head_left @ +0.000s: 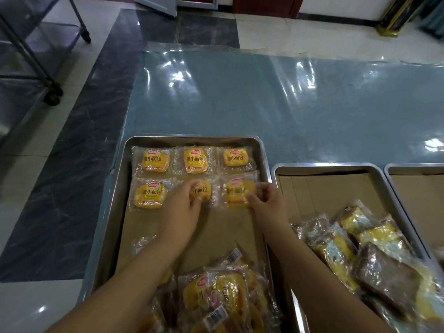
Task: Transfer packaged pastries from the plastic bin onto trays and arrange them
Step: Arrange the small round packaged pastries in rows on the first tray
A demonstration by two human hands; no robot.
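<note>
A steel tray (125, 164) lined with brown card holds two rows of yellow packaged pastries. The back row has three packs (195, 160). In the front row, a pack (149, 194) lies free at the left. My left hand (185, 200) rests its fingers on the middle pack (204, 188). My right hand (266, 200) pinches the right pack (236, 192) at its near right edge. A loose heap of packs (223, 294) lies at the tray's near end.
A second steel tray (331, 168) to the right holds a pile of packs (360, 248) at its near side. A third tray (413, 168) shows at the far right. All sit on a table under clear plastic sheeting (264, 97). A wheeled metal rack (36, 56) stands on the floor at left.
</note>
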